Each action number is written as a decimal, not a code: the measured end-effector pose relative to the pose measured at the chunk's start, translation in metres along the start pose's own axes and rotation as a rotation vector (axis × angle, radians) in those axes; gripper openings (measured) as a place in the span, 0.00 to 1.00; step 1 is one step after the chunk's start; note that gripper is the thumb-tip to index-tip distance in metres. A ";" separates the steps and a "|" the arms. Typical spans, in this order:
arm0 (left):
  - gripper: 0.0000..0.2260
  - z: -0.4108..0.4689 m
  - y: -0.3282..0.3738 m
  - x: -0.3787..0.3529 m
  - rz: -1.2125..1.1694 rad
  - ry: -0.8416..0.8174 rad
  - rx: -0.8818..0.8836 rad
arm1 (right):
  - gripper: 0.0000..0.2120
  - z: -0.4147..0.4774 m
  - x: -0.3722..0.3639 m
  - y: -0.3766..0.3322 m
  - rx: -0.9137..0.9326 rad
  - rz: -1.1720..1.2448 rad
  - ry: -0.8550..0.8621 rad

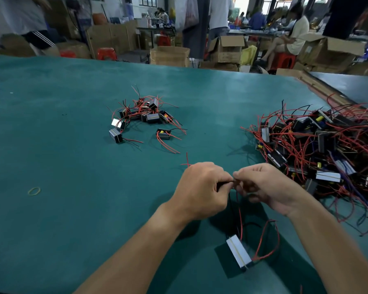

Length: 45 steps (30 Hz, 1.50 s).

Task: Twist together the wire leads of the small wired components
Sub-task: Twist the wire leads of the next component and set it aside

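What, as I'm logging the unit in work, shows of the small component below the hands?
The component is a dark block with a pale face crossed by a thin yellowish line, tilted, closest to the person. Red and black leads rise from it to where the left hand and right hand pinch them; another red lead loops rightward.

Wide green-topped table [72, 124], stacked cardboard boxes [170, 56], red stools [106, 53], bright windows [149, 1] behind.

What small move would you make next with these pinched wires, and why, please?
Probably roll the wires between the fingers of the right hand while the left hand holds firm: both pinch the ends where they meet, and the strands run apart below.
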<state>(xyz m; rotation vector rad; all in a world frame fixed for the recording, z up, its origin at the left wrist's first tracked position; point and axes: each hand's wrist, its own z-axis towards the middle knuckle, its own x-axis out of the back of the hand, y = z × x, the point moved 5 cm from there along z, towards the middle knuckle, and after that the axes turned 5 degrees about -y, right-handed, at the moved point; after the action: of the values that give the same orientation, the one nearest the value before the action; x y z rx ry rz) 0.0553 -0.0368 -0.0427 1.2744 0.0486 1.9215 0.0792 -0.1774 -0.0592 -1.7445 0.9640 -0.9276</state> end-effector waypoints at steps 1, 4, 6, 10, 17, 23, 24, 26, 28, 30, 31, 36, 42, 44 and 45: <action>0.09 0.000 0.000 0.000 -0.009 0.011 0.009 | 0.14 0.000 0.001 -0.001 0.022 -0.025 0.011; 0.07 0.001 -0.002 0.004 -0.047 0.045 0.030 | 0.14 -0.002 -0.001 -0.003 0.040 -0.026 -0.017; 0.07 0.000 -0.003 0.006 -0.044 0.046 0.029 | 0.14 -0.002 -0.003 -0.002 0.025 0.009 -0.042; 0.08 0.000 -0.006 0.003 -0.088 0.002 0.085 | 0.08 0.000 0.001 -0.008 0.253 -0.046 0.110; 0.05 0.000 -0.019 0.004 -0.176 -0.009 0.215 | 0.08 0.001 -0.002 -0.017 0.547 -0.429 0.129; 0.05 0.000 -0.019 0.001 -0.180 -0.003 0.197 | 0.10 0.006 -0.003 -0.009 0.523 -0.586 0.101; 0.05 0.000 -0.019 0.001 -0.191 -0.001 0.195 | 0.11 0.006 -0.003 -0.009 0.520 -0.580 0.099; 0.06 0.000 -0.019 0.002 -0.222 0.019 0.196 | 0.11 0.006 -0.002 -0.010 0.529 -0.541 0.111; 0.08 0.001 -0.021 0.004 -0.261 0.055 0.225 | 0.07 0.005 -0.003 -0.010 0.522 -0.465 0.090; 0.08 0.002 -0.025 0.008 -0.332 0.094 0.269 | 0.15 0.006 -0.010 -0.005 0.435 -0.481 0.052; 0.07 0.002 -0.027 0.010 -0.396 0.111 0.290 | 0.22 0.006 -0.016 -0.001 0.394 -0.564 0.059; 0.06 0.003 -0.029 0.017 -0.672 0.179 0.345 | 0.16 0.015 -0.045 -0.008 0.446 -0.754 0.187; 0.07 0.000 -0.036 0.035 -0.754 0.419 0.398 | 0.06 0.015 -0.031 -0.016 0.410 -0.475 0.195; 0.11 -0.001 -0.045 0.040 -0.764 0.489 0.447 | 0.06 0.009 -0.007 -0.035 0.393 -0.472 0.331; 0.11 -0.001 -0.049 0.040 -0.786 0.490 0.487 | 0.07 0.004 0.008 -0.046 0.381 -0.477 0.405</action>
<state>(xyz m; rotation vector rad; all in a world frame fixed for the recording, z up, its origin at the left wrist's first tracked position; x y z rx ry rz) 0.0770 0.0219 -0.0347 0.8317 1.1489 1.4922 0.0965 -0.1703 -0.0157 -1.5044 0.5583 -1.7013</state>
